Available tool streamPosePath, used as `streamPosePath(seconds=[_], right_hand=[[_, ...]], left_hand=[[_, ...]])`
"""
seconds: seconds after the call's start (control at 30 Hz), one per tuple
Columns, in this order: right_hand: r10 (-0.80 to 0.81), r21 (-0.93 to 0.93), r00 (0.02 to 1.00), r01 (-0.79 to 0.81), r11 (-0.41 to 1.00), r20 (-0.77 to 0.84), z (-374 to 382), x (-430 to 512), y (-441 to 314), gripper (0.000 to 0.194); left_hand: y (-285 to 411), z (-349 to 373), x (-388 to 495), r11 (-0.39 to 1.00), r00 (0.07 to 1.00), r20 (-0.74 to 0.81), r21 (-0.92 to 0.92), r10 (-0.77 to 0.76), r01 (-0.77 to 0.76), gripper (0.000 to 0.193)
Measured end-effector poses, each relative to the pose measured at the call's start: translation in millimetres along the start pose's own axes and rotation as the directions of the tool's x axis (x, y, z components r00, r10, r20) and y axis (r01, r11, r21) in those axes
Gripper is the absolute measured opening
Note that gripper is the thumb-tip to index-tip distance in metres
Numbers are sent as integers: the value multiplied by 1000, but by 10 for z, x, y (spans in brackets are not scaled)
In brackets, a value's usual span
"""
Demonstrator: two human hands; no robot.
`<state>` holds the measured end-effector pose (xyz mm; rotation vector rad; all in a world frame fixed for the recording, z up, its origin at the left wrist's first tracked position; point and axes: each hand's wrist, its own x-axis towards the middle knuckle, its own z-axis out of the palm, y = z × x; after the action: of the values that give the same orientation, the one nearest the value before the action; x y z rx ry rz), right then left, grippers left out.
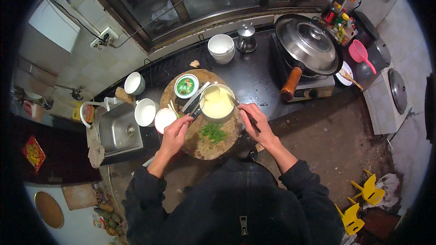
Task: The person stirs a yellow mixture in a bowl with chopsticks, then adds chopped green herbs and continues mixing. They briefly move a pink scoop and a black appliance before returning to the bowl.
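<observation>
A white bowl of pale yellow liquid (221,103) sits on a round wooden chopping board (194,148). My left hand (176,132) grips the dark handle of a spoon, whose bowl reaches into the liquid at the left rim. Between the fingers of my right hand (255,122) is a dark, slender utensil, its upper end over the bowl's right rim; its kind is unclear. Chopped green herbs (213,133) lie on the board just below the bowl. Left of it are a round tub with a green label (186,86), a knife blade (196,101) and some scallion stalks (174,109).
White cups and a small dish (165,119) stand left of the board, beside a steel sink (119,129). Behind it are stacked white bowls (221,48) and a metal pot (246,37). At right, a lidded wok (306,46) with a wooden handle rests on a gas stove (313,90).
</observation>
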<state>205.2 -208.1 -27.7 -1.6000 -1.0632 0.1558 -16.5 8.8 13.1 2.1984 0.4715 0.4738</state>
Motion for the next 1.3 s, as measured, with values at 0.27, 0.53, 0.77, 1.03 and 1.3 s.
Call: streamPosePath(seconds=[0.27, 0.53, 0.77, 1.03, 1.3], right_hand=[[4, -58, 1000, -4, 998, -2, 184, -49, -127, 14], [35, 42, 991, -30, 999, -130, 123, -108, -221, 14], [119, 78, 987, -111, 991, -106, 131, -173, -180, 19], [-22, -103, 999, 24, 994, 23, 283, -173, 24, 18], [162, 88, 984, -155, 984, -78, 322, -205, -27, 21]], left_hand=[[-195, 162, -64, 669, 889, 47, -640, -456, 377, 25], [-70, 39, -94, 375, 786, 17, -872, -618, 314, 25], [-98, -122, 1, 950, 994, 52, -292, -94, 105, 25], [-262, -93, 35, 901, 908, 317, 247, 273, -357, 42], [-226, 137, -93, 429, 803, 35, -831, -595, 354, 27]])
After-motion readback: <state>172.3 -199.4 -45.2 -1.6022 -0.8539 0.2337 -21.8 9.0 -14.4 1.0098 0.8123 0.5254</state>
